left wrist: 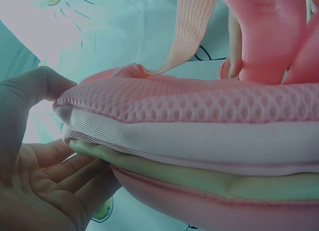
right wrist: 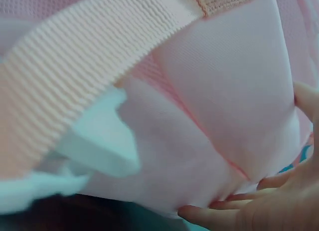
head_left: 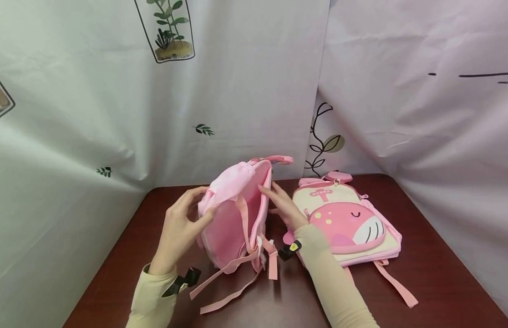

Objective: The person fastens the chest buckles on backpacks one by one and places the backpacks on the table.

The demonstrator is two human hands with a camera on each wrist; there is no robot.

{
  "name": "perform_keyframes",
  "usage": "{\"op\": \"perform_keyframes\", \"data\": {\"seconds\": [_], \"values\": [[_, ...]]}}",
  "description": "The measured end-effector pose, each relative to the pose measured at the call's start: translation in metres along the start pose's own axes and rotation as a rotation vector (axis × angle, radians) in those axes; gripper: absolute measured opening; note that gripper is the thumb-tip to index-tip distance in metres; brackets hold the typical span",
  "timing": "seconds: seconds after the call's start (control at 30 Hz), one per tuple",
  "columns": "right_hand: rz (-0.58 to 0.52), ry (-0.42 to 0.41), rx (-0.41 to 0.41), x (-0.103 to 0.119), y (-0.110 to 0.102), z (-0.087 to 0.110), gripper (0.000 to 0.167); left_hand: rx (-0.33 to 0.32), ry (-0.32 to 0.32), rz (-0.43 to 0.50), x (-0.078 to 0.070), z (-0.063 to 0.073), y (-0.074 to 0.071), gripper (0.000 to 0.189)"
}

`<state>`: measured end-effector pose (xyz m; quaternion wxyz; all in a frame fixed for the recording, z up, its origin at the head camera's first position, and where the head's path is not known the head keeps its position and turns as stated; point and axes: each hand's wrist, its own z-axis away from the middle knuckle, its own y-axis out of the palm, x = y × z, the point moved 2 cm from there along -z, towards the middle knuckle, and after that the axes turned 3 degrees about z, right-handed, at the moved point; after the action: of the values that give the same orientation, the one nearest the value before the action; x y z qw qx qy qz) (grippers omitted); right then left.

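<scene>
A pink backpack point(head_left: 227, 228) stands tilted at the middle of the table, its mesh back and straps turned toward me. My left hand point(head_left: 182, 223) grips its left edge; in the left wrist view the thumb lies at the mesh panel point(left wrist: 164, 102) and the fingers spread under the layered side. My right hand point(head_left: 283, 205) holds the right side, thumb on the near face and fingers behind it, as the right wrist view shows beside the pale pink side panel point(right wrist: 234, 91). Peach webbing straps point(head_left: 233, 266) hang from the bag onto the table.
To the right, a second backpack point(head_left: 348, 223) in cream and pink with a whale front lies flat, close to my right forearm; one strap point(head_left: 397, 284) trails toward me. The dark red table point(head_left: 119, 269) ends at a printed white curtain point(head_left: 246, 91) behind and at both sides.
</scene>
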<state>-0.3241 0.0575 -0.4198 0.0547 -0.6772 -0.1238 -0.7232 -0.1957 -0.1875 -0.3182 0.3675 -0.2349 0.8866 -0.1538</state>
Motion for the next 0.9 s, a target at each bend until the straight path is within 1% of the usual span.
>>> {"op": "perform_keyframes", "data": {"seconds": [0.1,0.17,0.33,0.5,0.57,0.7,0.8,0.9], "values": [[-0.061,0.065,-0.021,-0.009,0.002,-0.001,0.094,0.000,0.000,-0.002,0.000,0.000,0.000,0.040],[-0.084,0.089,-0.028,-0.013,0.004,-0.002,0.099,-0.003,-0.004,-0.004,0.000,0.000,0.000,0.040],[-0.136,0.123,-0.021,-0.017,0.008,-0.002,0.105,-0.005,-0.018,-0.002,0.001,0.001,-0.001,0.040],[-0.169,0.159,-0.017,-0.022,0.011,-0.003,0.105,0.005,-0.020,0.009,0.002,0.001,0.000,0.039],[-0.161,0.154,-0.006,-0.023,0.012,-0.004,0.104,0.002,-0.018,0.009,0.003,0.001,-0.001,0.039],[-0.135,0.120,0.025,-0.027,0.017,-0.007,0.094,-0.019,-0.026,0.010,0.008,0.001,-0.003,0.039],[-0.122,0.088,0.033,-0.031,0.020,-0.009,0.086,-0.036,-0.051,0.016,0.013,0.001,-0.006,0.038],[-0.119,0.059,0.026,-0.033,0.022,-0.009,0.084,-0.053,-0.091,0.041,0.022,0.001,-0.010,0.037]]}}
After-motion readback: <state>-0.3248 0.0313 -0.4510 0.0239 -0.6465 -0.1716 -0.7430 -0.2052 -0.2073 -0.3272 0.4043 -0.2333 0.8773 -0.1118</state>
